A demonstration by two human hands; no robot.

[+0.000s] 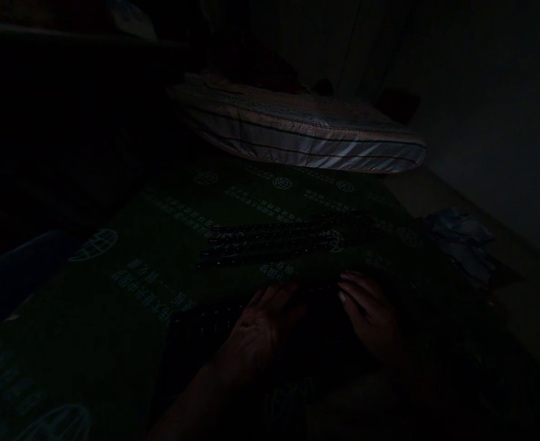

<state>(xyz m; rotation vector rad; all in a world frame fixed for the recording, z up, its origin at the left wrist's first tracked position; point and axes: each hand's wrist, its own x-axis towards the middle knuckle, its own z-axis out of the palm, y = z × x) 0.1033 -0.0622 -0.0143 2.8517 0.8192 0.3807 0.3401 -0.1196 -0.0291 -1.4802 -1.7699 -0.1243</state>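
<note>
The picture is very dark. In the lower middle lies a broad black panel, with a row of small pale dots or holes along its far edge. My left hand has its fingers closed over that far edge, and their tips are lost in shadow. To its right, my right hand grips the same edge, thumb and fingers close together. Just beyond both hands, several long black strips with rows of small dots lie side by side. What is under the palms is hidden.
A green sheet printed with pale globes and lettering lies under everything. At the back stands a mattress in a striped cover. A crumpled pale bag or cloth lies on the right, near a pale wall. Dark blue fabric shows at left.
</note>
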